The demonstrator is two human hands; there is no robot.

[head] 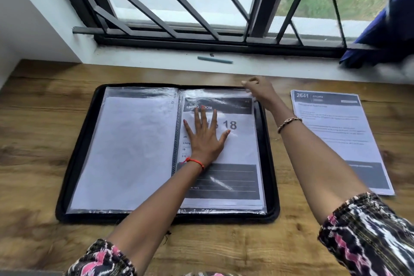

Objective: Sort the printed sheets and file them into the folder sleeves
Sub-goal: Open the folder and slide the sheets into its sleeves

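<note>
At the middle of the surface (44,107), I see the zip folder (72,175) lying open. The left hand (205,139) presses flat on the right-hand sleeve (212,94), fingers (202,119) straight and spread over the LIVING ROOM sheet (237,148) inside it, gripping nothing. The right hand (259,89) sits at that sleeve's far right corner, fingers curled; blur prevents me from telling whether they pinch the plastic. Loose sheets (336,132) lie near the surface's right edge, apart from both hands.

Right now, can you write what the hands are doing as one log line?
left hand: flat on Living Room sheet | right hand: at folder's top corner, grip blurred | Kitchen sheets: on table, beside folder
</note>
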